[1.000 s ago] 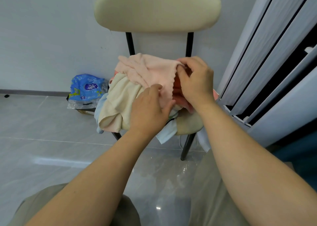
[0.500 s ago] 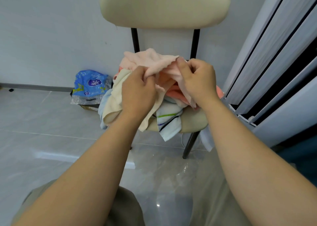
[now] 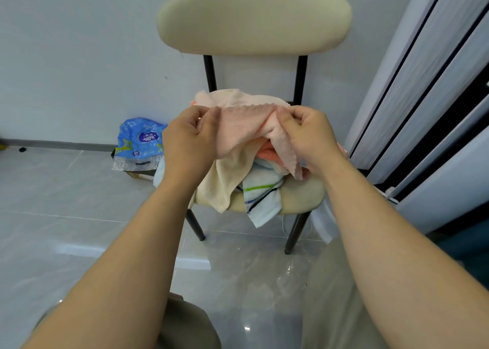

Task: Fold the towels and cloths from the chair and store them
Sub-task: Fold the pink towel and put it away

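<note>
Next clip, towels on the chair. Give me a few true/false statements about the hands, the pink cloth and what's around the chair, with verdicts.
1. The left hand and the right hand both pinch the top edge of the pink cloth. True.
2. The chair holds nothing besides the pink cloth. False: a cream towel, a striped towel and an orange cloth lie piled on its seat.
3. A blue packet lies on the floor left of the chair. True.
4. The pink cloth is folded flat. False: it drapes unfolded from the hands.
</note>
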The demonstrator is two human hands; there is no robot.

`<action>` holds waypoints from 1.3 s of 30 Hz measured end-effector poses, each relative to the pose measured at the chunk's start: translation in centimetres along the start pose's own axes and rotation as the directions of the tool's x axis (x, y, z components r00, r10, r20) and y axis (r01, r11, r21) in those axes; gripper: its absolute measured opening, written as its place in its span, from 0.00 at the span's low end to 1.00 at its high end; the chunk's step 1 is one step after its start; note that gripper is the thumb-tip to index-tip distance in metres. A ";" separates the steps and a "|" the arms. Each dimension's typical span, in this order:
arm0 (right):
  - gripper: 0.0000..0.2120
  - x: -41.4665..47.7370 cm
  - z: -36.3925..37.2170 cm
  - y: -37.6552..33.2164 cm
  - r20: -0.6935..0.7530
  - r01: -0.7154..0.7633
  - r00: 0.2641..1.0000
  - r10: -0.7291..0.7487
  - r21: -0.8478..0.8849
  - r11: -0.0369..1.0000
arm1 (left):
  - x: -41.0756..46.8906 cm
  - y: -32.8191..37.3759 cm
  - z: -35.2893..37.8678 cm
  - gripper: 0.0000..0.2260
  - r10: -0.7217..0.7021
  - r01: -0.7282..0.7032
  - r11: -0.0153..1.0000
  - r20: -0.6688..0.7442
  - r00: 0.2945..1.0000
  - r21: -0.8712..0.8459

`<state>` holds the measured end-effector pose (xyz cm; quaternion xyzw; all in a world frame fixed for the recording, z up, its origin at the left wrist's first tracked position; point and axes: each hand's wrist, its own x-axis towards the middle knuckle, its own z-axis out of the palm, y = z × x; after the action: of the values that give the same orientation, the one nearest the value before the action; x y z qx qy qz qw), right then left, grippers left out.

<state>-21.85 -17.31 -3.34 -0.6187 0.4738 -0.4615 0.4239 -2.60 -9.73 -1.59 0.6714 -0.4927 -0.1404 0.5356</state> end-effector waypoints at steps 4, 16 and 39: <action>0.07 0.1 -0.3 0.9 0.117 -0.012 0.993 0.010 0.016 1.000 | 0.2 0.0 -0.5 0.15 -0.078 0.078 0.997 0.029 0.997 0.004; 0.14 0.3 -1.2 1.2 -0.184 0.010 0.979 -0.084 -0.373 0.928 | -0.4 -1.0 -2.9 0.09 -0.051 -0.113 0.911 0.381 0.923 0.397; 0.15 -4.4 3.2 -3.4 0.257 0.401 0.913 -0.317 -0.417 0.816 | -0.5 0.4 -7.4 0.07 0.208 -0.200 0.978 -0.334 0.919 0.059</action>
<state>-18.63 -12.05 -1.50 -0.8179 0.4046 -0.3512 0.2098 2.27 -5.03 1.44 0.6368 -0.4621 0.0395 0.6160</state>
